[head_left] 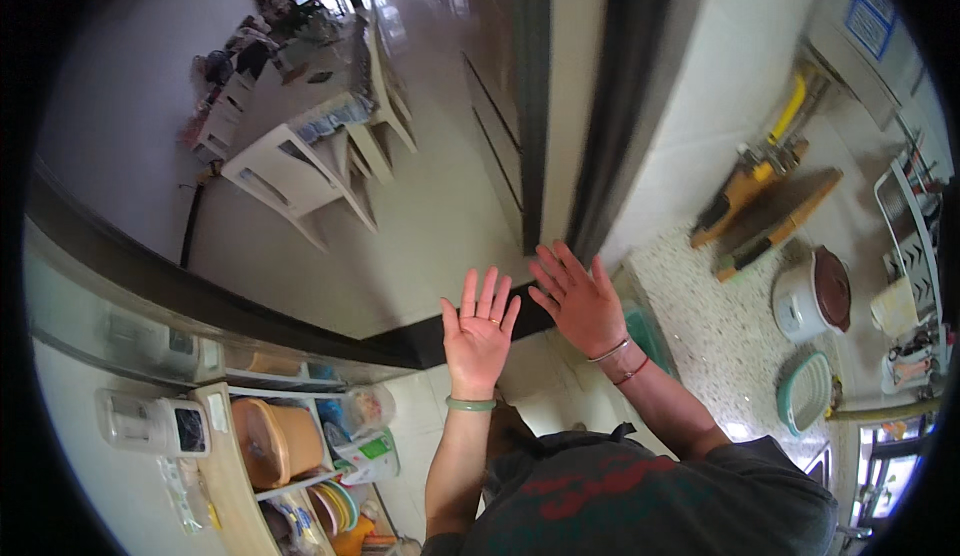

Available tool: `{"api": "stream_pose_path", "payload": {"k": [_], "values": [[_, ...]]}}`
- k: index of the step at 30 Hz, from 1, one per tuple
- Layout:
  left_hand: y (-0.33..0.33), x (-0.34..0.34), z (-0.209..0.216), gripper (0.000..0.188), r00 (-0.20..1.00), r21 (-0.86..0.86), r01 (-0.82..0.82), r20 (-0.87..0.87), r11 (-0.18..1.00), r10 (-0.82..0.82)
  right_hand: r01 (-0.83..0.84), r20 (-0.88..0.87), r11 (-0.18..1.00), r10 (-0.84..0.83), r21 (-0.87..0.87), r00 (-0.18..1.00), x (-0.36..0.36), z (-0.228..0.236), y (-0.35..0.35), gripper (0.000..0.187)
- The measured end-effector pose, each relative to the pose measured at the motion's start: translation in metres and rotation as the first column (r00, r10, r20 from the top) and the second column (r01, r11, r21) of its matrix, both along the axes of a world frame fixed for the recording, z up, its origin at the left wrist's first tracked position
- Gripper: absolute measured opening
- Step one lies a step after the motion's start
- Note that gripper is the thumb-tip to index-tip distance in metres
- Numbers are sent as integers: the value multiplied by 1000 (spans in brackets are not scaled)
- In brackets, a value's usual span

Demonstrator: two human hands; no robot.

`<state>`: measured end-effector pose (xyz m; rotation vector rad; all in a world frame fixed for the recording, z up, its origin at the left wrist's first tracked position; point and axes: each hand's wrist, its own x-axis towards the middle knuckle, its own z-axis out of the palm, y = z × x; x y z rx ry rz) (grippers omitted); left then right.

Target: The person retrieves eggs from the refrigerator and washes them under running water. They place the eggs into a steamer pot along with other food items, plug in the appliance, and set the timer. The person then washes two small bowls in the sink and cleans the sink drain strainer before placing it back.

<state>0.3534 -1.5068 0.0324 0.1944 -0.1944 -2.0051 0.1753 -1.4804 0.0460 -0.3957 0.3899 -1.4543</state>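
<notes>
My left hand point(476, 341) is raised with its palm turned up and fingers stretched out. It holds nothing; a ring sits on one finger and a pale green bangle point(470, 404) circles the wrist. Just to its right, my right hand point(583, 306) is also spread and bare, the two hands close but apart. A silver-coloured bangle point(609, 351) and a thin red bracelet point(633, 372) are on the right wrist. Neither hand touches any object. Beneath them are a dark door threshold point(432, 340) and the tiled floor.
On the right, a speckled counter point(690, 296) bears cutting boards point(785, 221), a white pot with a brown lid point(800, 301) and a green-rimmed basket point(803, 393). Shelves at lower left hold an orange bin point(285, 443). Past the doorway stand a table and white chairs point(290, 176).
</notes>
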Motion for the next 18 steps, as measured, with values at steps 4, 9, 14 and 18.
{"api": "stream_pose_path", "payload": {"k": [4, 9, 14, 18], "values": [[-72, 43, 6, 62, 999, -22, 0, 33, 1000, 0, 62, 90, 998, -61, -8, 994, 42, 0, -73, 64], [-174, 83, 25, 59, 1000, -83, 8, -20, 997, -9, 116, 146, 991, -105, -69, 984, 84, 13, -167, 66], [-254, 97, 32, 58, 995, -67, 62, -76, 996, -67, 173, 229, 984, -158, -46, 960, 106, 23, -242, 62], [-313, 87, 16, 57, 981, 8, 129, -148, 992, -126, 236, 251, 972, -224, -18, 942, 106, 9, -297, 63]]}}
